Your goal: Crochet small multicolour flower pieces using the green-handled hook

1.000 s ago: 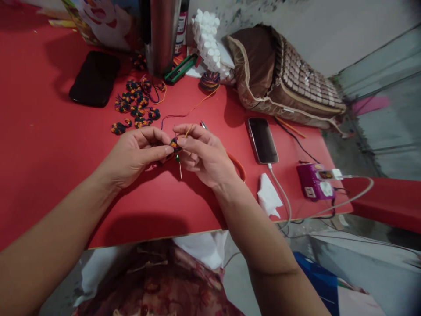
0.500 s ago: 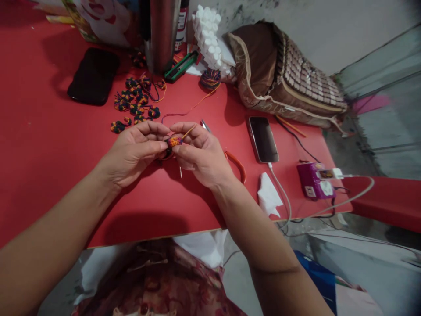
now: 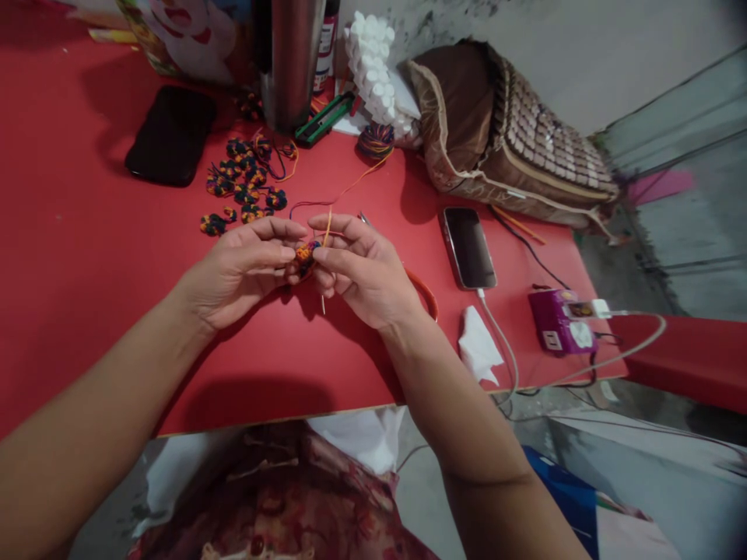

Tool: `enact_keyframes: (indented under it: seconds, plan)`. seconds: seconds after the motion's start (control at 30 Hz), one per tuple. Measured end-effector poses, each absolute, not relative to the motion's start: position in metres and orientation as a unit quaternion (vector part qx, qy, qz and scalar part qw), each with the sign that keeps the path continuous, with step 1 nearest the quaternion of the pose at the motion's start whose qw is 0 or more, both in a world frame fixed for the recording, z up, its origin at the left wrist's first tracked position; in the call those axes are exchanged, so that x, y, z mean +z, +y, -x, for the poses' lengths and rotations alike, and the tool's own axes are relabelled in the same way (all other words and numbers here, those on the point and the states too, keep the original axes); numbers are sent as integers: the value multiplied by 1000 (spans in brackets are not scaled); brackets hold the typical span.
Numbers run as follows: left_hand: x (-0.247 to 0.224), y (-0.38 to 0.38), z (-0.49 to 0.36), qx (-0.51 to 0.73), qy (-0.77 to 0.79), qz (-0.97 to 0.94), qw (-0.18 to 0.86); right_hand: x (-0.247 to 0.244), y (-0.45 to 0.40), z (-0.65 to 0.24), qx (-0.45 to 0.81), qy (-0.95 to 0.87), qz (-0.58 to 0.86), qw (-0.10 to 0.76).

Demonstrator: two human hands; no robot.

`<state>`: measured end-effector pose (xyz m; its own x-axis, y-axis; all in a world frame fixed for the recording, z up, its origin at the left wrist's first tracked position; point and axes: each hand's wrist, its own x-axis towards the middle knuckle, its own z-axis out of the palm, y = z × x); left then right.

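my left hand (image 3: 248, 264), right hand (image 3: 365, 272): nearly closed, both pinching the yarn piece (image 3: 303, 253) | place: between them, over the table (image 3: 87, 257) | step, i judge: working it by fingertip | next calls for: steady pinch, orange strand (image 3: 327, 227) kept clear

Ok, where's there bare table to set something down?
The red table is bare between the flat black object and the left forearm, and between that and the right forearm. Beyond the left hand and right hand it's crowded: small yarn pieces, steel flask, yarn ball.
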<state>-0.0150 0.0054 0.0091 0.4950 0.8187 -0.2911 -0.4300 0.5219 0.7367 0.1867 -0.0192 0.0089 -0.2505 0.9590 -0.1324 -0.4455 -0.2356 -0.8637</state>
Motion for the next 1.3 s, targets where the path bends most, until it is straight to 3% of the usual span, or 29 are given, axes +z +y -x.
enact_keyframes:
  seconds: [1.03, 1.3]
  plan:
    - [10, 8, 13, 384, 357, -226, 821, 9, -20, -188, 700, -313, 383, 514]
    - [9, 7, 10, 381, 367, -230, 817, 8, -22, -183, 736, -317, 358, 479]
